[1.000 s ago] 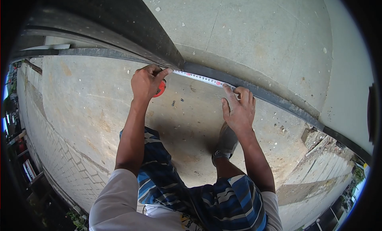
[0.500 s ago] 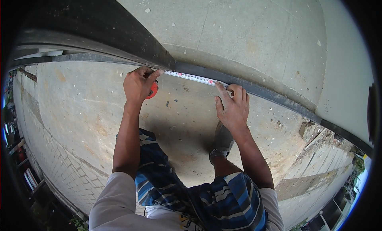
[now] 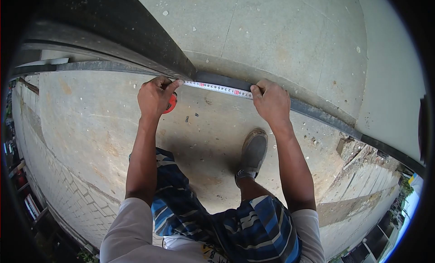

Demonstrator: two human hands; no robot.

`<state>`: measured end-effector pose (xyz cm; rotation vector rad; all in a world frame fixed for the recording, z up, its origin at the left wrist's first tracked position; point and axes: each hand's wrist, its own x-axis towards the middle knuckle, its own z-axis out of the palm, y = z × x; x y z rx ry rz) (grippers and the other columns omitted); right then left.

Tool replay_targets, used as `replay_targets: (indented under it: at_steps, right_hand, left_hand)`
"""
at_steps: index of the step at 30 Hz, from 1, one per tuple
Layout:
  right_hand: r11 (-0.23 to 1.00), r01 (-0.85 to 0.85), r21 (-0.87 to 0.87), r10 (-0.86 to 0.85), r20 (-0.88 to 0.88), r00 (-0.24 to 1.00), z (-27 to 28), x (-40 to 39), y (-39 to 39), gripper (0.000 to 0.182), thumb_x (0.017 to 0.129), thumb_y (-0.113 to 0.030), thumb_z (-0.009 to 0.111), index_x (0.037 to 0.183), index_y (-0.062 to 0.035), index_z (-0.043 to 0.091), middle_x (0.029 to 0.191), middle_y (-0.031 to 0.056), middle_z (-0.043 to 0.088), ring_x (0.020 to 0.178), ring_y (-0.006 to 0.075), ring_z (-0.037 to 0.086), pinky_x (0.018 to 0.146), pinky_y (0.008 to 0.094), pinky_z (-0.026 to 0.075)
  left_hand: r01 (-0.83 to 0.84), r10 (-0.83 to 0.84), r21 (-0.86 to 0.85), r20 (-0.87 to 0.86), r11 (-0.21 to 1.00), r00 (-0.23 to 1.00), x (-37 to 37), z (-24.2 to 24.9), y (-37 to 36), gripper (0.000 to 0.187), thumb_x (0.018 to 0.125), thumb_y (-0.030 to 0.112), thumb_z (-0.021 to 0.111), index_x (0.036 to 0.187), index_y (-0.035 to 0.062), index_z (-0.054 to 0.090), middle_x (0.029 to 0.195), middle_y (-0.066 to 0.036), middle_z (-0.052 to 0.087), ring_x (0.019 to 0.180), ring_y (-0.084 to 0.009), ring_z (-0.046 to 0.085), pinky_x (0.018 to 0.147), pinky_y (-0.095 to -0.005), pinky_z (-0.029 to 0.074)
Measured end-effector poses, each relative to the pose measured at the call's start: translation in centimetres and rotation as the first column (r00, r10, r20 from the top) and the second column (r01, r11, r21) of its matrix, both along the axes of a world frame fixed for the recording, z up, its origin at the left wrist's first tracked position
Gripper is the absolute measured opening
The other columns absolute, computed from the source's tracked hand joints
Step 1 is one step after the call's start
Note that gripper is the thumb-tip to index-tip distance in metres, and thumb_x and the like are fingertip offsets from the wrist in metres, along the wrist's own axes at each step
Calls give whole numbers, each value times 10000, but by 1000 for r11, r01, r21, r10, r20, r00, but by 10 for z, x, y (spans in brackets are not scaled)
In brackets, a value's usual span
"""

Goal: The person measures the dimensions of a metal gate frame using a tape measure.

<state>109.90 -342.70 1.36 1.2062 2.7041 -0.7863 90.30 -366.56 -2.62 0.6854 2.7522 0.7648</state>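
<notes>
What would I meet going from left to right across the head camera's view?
Grey brick-patterned paving, the person's left hand, thin white measuring tape with printed numbers, the right hand, rough broken grey concrete.

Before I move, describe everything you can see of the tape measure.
The tape measure has a red case, partly hidden by the left hand. Its thin white blade, with black digits and red marks, is drawn out fairly straight beside the dark rail, between the left fingertips and the right hand. Its end hook isn't distinguishable.
</notes>
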Motion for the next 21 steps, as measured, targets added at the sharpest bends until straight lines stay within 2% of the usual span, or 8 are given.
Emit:
replay_targets:
  at_steps: [1, 8, 11, 14, 16, 17, 19, 21]
  right_hand:
    - [996, 35, -84, -25, 116, 993, 6, -6, 3, 214, 908, -294, 692, 925, -93, 763, 896, 157, 746, 898, 347, 713, 863, 463, 514]
    - [997, -55, -62, 67, 223, 972, 9, -20, 14, 336, 839, -348, 744, 921, -23, 761, 919, 208, 740, 957, 368, 717, 897, 450, 542]
    - [995, -80, -57, 91, 225, 970, 7, -24, 17, 340, 800, -317, 741, 917, 1, 754, 935, 236, 734, 971, 377, 716, 897, 456, 545]
    - [990, -105, -89, 127, 302, 945, 1, -28, 21, 347, 755, -295, 723, 919, 9, 748, 966, 247, 731, 989, 379, 712, 911, 451, 544]
    - [996, -67, -64, 82, 267, 960, -1, -28, 21, 314, 711, -276, 703, 832, 12, 741, 916, 255, 728, 932, 383, 720, 887, 447, 553]
    - [995, -72, -64, 86, 267, 960, 0, -28, 21, 314, 711, -276, 703, 832, 12, 741, 916, 255, 728, 932, 383, 720, 887, 447, 553]
    - [991, -19, -132, 54, 264, 963, 12, -29, 18, 274, 697, -269, 699, 706, 4, 722, 799, 251, 713, 827, 380, 724, 834, 443, 562]
    - [996, -31, -83, 48, 215, 975, 2, -27, 16, 262, 689, -262, 698, 656, -2, 707, 744, 244, 699, 782, 377, 720, 810, 440, 563]
  left_hand:
    - [4, -4, 0, -4, 1000, 1000, 0, 0, 0, 448, 797, 481, 815, 739, 44, 738, 671, -84, 713, 601, -256, 685, 594, -359, 513]
    - [7, -6, 19, -18, 1000, 1000, -1, -4, -2, 427, 798, 478, 815, 754, 58, 751, 696, -81, 729, 622, -261, 702, 605, -363, 525]
    - [20, -17, 40, -58, 999, 998, 1, -1, -1, 402, 806, 419, 834, 761, 28, 753, 635, -76, 710, 552, -198, 680, 564, -318, 504]
    - [19, -18, 23, -55, 1000, 998, 0, -4, -2, 429, 798, 494, 809, 755, 71, 750, 695, -75, 730, 622, -263, 702, 601, -367, 529]
    - [34, -34, 0, -139, 999, 990, 1, -4, -1, 383, 801, 416, 834, 753, 46, 748, 644, -73, 707, 557, -228, 676, 572, -338, 507]
    - [30, -30, 1, -139, 1000, 990, 1, -6, -1, 383, 801, 416, 834, 753, 46, 748, 644, -73, 707, 557, -228, 676, 572, -338, 507]
    - [29, -30, -13, -102, 999, 994, 0, -10, -3, 382, 795, 420, 837, 753, 52, 744, 645, -78, 704, 559, -240, 675, 571, -342, 505]
    - [42, -42, -9, -102, 999, 994, -2, -10, -4, 425, 802, 468, 816, 747, 54, 737, 659, -87, 711, 590, -261, 688, 579, -358, 518]
